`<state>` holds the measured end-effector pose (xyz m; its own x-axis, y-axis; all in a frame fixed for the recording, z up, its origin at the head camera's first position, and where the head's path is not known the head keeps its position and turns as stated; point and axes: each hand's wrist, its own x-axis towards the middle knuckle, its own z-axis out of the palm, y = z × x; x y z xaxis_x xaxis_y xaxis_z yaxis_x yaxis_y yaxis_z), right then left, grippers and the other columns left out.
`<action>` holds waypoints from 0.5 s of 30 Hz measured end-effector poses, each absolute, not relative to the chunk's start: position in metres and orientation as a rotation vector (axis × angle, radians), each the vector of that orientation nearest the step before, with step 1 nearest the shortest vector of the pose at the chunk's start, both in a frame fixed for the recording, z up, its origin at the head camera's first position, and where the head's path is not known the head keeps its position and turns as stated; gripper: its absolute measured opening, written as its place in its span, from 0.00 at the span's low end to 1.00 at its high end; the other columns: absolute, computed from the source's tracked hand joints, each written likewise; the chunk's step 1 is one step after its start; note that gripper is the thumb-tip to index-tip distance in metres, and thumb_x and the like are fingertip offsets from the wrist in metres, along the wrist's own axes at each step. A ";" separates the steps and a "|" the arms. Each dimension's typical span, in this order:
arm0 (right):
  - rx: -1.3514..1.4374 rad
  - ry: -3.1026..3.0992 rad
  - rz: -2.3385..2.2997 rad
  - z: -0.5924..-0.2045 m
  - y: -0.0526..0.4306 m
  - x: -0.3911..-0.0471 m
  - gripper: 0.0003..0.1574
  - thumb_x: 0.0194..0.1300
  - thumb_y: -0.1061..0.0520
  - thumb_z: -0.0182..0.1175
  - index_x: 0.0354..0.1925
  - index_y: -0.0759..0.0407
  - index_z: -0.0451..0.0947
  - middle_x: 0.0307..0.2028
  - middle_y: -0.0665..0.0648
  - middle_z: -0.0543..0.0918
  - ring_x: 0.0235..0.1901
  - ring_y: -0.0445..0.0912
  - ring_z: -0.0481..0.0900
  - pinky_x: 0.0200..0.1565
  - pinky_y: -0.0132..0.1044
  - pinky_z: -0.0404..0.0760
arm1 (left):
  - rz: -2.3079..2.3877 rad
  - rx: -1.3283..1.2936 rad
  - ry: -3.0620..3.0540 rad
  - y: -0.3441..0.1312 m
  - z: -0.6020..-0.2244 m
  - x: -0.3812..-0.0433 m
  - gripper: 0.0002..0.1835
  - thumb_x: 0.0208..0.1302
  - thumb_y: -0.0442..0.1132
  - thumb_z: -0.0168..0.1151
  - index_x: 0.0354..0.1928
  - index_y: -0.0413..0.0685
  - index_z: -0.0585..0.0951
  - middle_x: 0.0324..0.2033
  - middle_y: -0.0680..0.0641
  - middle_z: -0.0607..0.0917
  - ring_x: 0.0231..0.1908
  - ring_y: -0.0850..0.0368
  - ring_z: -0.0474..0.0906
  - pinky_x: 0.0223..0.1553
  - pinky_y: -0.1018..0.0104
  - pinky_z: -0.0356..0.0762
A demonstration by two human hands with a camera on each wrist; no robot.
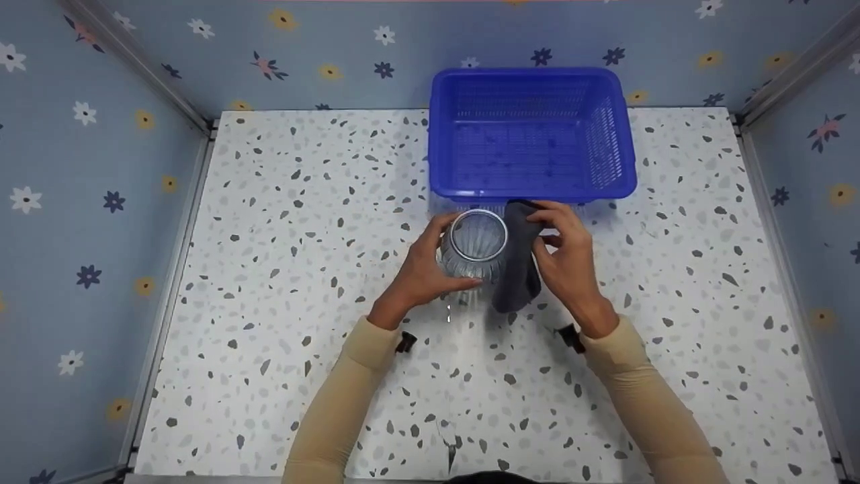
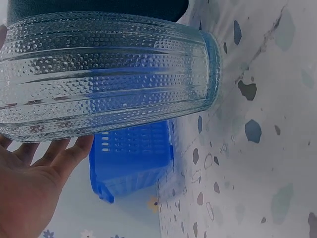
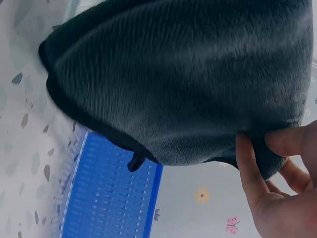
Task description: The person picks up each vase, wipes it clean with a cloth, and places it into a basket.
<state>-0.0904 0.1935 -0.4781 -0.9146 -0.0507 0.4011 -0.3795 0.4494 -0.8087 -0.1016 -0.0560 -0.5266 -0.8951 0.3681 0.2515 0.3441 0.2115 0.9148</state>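
Blue panels (image 1: 60,161) with white, yellow and navy flowers rise round the work area on three sides. White speckled tabletop (image 1: 269,228) fills the space between. Blue plastic basket (image 1: 626,154) stands at the far edge, right of centre, its sides slotted. Two beige sleeves (image 1: 342,403) reach in from the near side. Dark grey cloth (image 1: 519,265), soft-piled, hangs in folds just beside the glass, near the basket's front; whether the two touch, I cannot tell. Clear glass jar (image 1: 478,238), ribbed and dimpled, sits mouth up before the basket, near mid-table; cannot tell if its base meets the surface. Left hand (image 1: 426,269) clamps the jar, thumb on the near side, fingers round the far. Right hand (image 1: 568,252) pinches the cloth between thumb and fingers. Small black fitting (image 1: 406,342) by the left wrist. Smallest: a dark loop (image 3: 136,162) on the cloth's edge.
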 end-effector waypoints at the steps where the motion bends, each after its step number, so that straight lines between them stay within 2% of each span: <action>1: 0.356 -2.383 1.452 -0.478 0.192 -0.090 0.20 0.67 0.80 0.53 0.49 0.68 0.84 0.61 0.65 0.81 0.49 0.53 0.86 0.42 0.24 0.83 | 1.816 0.711 2.439 -0.055 -0.526 -0.101 0.58 0.42 0.40 0.91 0.75 0.46 0.65 0.69 0.40 0.76 0.66 0.47 0.74 0.64 0.53 0.78; 4: 0.330 -2.370 1.453 -0.478 0.189 -0.090 0.20 0.67 0.80 0.53 0.49 0.68 0.84 0.61 0.65 0.80 0.48 0.52 0.85 0.41 0.24 0.83 | 1.805 0.712 2.461 -0.052 -0.527 -0.101 0.58 0.41 0.40 0.91 0.75 0.47 0.66 0.69 0.43 0.76 0.68 0.50 0.73 0.66 0.55 0.76; 11: 0.278 -2.293 1.468 -0.480 0.184 -0.088 0.21 0.67 0.79 0.55 0.54 0.68 0.81 0.60 0.65 0.75 0.44 0.51 0.84 0.38 0.25 0.83 | 1.815 0.738 2.473 -0.047 -0.527 -0.099 0.58 0.42 0.43 0.91 0.74 0.46 0.66 0.70 0.39 0.76 0.68 0.45 0.73 0.68 0.54 0.74; 15: 0.207 -2.277 1.432 -0.480 0.182 -0.088 0.16 0.65 0.78 0.58 0.51 0.72 0.74 0.49 0.67 0.76 0.38 0.50 0.82 0.35 0.25 0.80 | 1.781 0.736 2.518 -0.045 -0.526 -0.097 0.57 0.43 0.48 0.90 0.74 0.45 0.66 0.70 0.43 0.75 0.69 0.50 0.72 0.70 0.58 0.73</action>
